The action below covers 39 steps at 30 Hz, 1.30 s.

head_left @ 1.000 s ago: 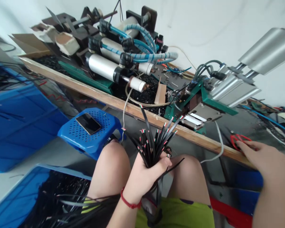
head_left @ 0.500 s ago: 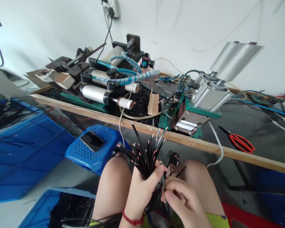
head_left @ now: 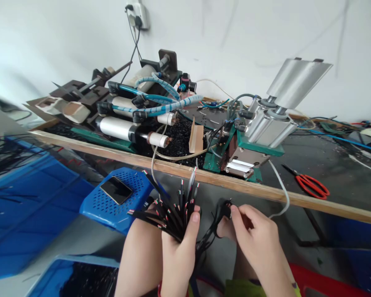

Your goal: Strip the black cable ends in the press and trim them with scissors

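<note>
right hand (head_left: pixel 256 233) has just moved away from the bundle of black cables (head_left: pixel 171 216), fingers seemingly pinching a loose strand (head_left: pixel 209 236); left hand (head_left: pixel 179 255) keeps the bundle clenched above the lap; scissors (head_left: pixel 313 186) lie on the desk (head_left: pixel 338 163), so both hands are on cables

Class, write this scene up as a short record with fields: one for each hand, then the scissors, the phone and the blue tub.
Left hand: gripping a bundle of black cables, coloured ends fanned out
Right hand: apart from the left, thumb and finger pinched; what they hold is unclear
Scissors: red-handled, lying on the dark table
Phone: lying on the blue stool
Blue tub: lower left, black pieces inside
</note>
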Tool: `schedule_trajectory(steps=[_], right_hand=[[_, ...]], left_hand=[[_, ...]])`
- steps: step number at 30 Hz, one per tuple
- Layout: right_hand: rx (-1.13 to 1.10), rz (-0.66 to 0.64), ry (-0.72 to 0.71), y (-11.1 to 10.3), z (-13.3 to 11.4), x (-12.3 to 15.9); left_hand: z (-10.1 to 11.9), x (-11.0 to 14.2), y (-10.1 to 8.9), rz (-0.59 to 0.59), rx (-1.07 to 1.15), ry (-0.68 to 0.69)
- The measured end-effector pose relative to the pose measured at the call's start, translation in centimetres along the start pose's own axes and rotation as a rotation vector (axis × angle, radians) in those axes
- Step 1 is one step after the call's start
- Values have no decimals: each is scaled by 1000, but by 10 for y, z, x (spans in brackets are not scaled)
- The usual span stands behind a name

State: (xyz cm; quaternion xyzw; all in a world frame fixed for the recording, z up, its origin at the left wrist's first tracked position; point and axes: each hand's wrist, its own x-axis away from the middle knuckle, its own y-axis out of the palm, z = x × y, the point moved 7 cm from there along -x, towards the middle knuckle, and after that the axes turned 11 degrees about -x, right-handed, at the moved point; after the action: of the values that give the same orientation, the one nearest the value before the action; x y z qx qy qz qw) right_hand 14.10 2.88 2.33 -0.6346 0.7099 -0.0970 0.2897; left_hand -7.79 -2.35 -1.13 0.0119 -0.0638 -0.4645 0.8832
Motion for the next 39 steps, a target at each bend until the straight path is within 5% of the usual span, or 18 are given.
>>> schedule_trajectory(steps=[4, 7, 17, 22, 25, 30, 35, 39], right_hand=[[-517, -164, 79, 26, -57, -7], [-719, -116, 103, 42, -75, -17], [-945, -53, 200, 42, -41, -5], [-796, -88, 242, 38, -30, -2], [-545, -49, 78, 31, -42, -2], [-325, 101, -139, 27, -57, 4], [-527, 35, 105, 38, -40, 4], [-881, -146, 379, 62, -27, 10]], left_hand=[[-7, 0, 1, -17, -63, 12], [-6, 0, 4, -71, -62, 22], [-3, -2, 4, -154, 171, -48], [7, -8, 1, -91, -16, 68], [15, -8, 4, -87, -159, 190], [26, -5, -3, 101, -255, 260], [11, -6, 0, -20, 18, 94], [12, -5, 4, -77, -142, 70]])
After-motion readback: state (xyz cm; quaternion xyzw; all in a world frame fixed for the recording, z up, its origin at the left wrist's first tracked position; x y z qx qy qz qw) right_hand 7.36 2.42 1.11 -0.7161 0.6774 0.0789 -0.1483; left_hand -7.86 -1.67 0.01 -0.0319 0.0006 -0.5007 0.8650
